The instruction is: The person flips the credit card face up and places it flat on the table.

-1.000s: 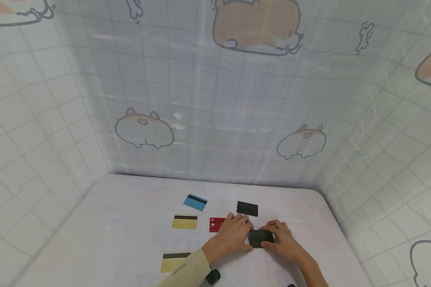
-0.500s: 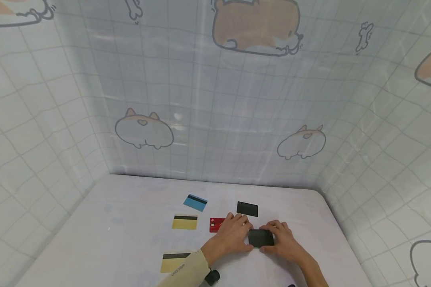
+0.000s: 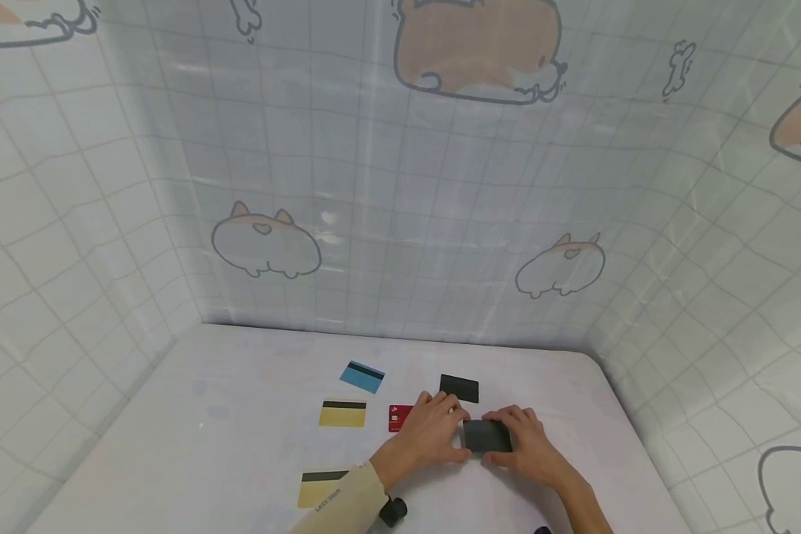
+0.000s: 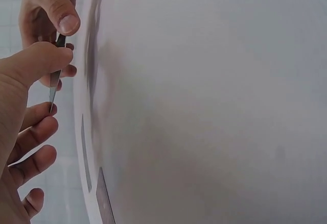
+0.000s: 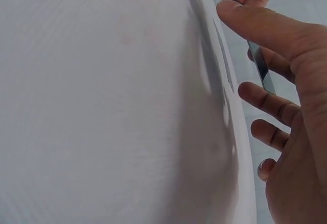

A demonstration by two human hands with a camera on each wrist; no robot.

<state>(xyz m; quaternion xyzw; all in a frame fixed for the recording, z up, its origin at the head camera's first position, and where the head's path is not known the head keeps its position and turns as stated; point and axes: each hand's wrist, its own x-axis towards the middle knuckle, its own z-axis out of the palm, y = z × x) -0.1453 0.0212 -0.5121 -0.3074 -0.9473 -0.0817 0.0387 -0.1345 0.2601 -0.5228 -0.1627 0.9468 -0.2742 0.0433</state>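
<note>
Dark grey card is the working part: between the two hands, raised off the table. Left hand grips its left end, right hand its right end; both wrist views show it nearly edge-on, thumbs toward its near edge, fingers toward the far one. Contact at each fingertip is hard to confirm. Looks like bank-card plastic: I'd call it very light, thin, stiff with some spring, hard to break. Faces are probably slick, so an edge hold at the corners should beat a flat press; too much squeeze across the edges could bow it and pop it loose. For one-handed carry, I'd pinch mid-edge, thumb on one face, fingers on the other. Containers: I see no box, tray or wallet around the hands, so no contents to report. Other cards lie flat, directly on the tabletop: black card just beyond the left fingertips, red chip card left of that hand and partly hidden by it, blue striped card farther out left, far yellow card left of the red one, near yellow card partly covered by the left sleeve.
</note>
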